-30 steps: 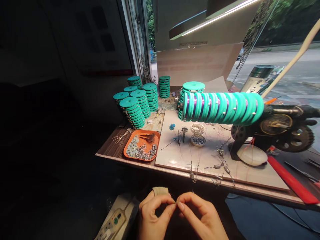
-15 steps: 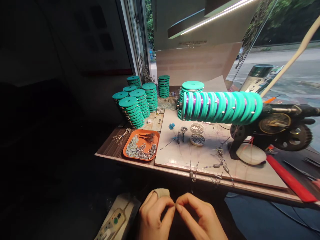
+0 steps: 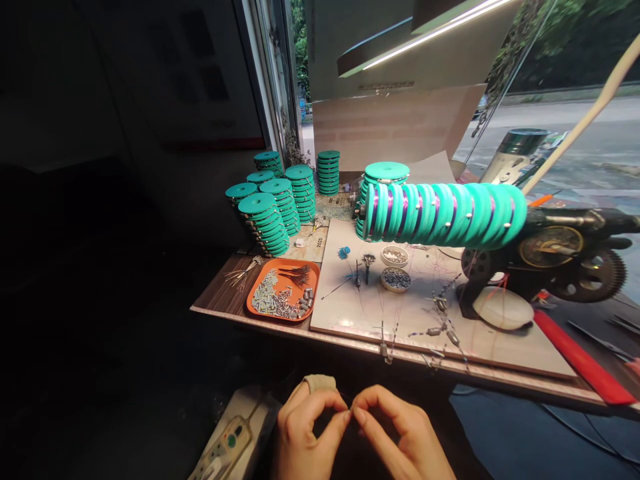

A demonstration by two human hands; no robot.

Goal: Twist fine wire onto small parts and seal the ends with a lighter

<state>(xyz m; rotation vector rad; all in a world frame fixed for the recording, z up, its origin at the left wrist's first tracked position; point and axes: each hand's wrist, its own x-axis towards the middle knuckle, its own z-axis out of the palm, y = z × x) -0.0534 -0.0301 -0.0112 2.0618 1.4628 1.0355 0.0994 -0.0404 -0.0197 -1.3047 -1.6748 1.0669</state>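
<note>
Below the table's front edge, my left hand (image 3: pixel 314 427) is closed in a pinch of thumb and forefinger. A pale wrap (image 3: pixel 320 383) goes round one of its fingers. My right hand (image 3: pixel 395 427) pinches in the same way, its fingertips almost meeting the left ones. Whatever lies between the fingertips is too small to make out. Nearest on the table above are fine lines with small metal weights (image 3: pixel 434 331) at the board's front edge. An orange tray (image 3: pixel 250 311) holds small metal parts and dark bristle-like pieces.
Stacked green spools (image 3: pixel 257 207) stand at the back left. A geared winder (image 3: pixel 550 247) carries a row of green spools (image 3: pixel 445 213) above the pale board (image 3: pixel 345 313). Two small dishes (image 3: pixel 395 289) hold tiny parts. A red strip (image 3: pixel 583 360) lies right; a power strip (image 3: pixel 225 447) sits lower left.
My left hand has shifted very slightly left, and a narrow gap shows between the fingertips of the two hands. Both pinches stay closed. The things on the table have not moved.
</note>
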